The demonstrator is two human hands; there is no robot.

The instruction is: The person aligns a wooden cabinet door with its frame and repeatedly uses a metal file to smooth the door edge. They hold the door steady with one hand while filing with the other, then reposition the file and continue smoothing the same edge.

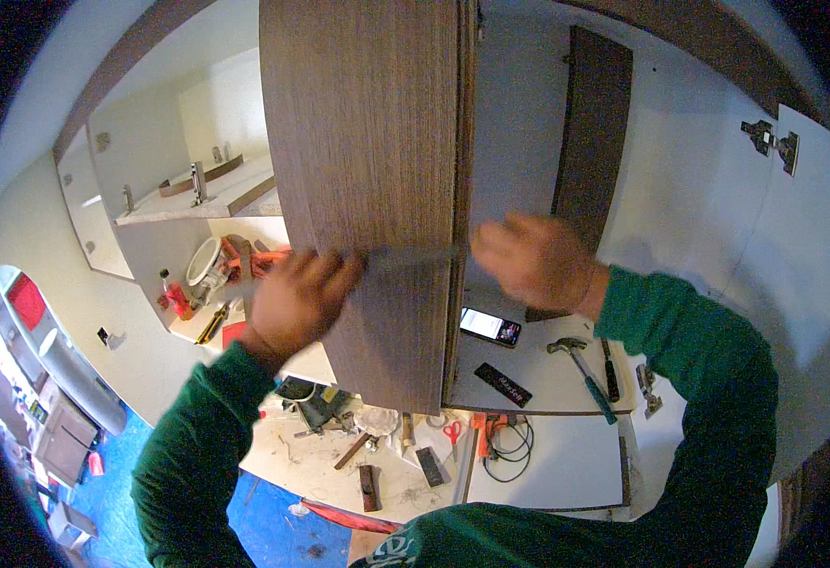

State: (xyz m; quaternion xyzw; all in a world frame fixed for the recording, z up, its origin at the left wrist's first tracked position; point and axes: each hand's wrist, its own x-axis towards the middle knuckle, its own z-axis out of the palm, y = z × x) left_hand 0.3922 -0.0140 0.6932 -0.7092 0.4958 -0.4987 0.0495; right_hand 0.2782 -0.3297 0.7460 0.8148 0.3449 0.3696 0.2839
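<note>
A tall brown wood-grain panel (pixel 367 142) stands upright in front of me, its edge facing right. Across its face runs a thin greyish strip (pixel 410 254), smeared by motion, so its exact kind does not show. My left hand (pixel 296 293) is closed around the strip's left part, close to the panel's left edge. At the other end, just right of the panel's edge, my right hand (pixel 533 260) has its fingers curled together on the strip. Both hands are blurred.
A phone (pixel 490 327), a dark flat block (pixel 504 384) and a green-handled hammer (pixel 583 379) lie on the cabinet's bottom board. Lower down are red scissors (pixel 452 433) and a black cord (pixel 519 454). Left shelves hold a red bottle (pixel 176 295) and a yellow-black knife (pixel 212 324).
</note>
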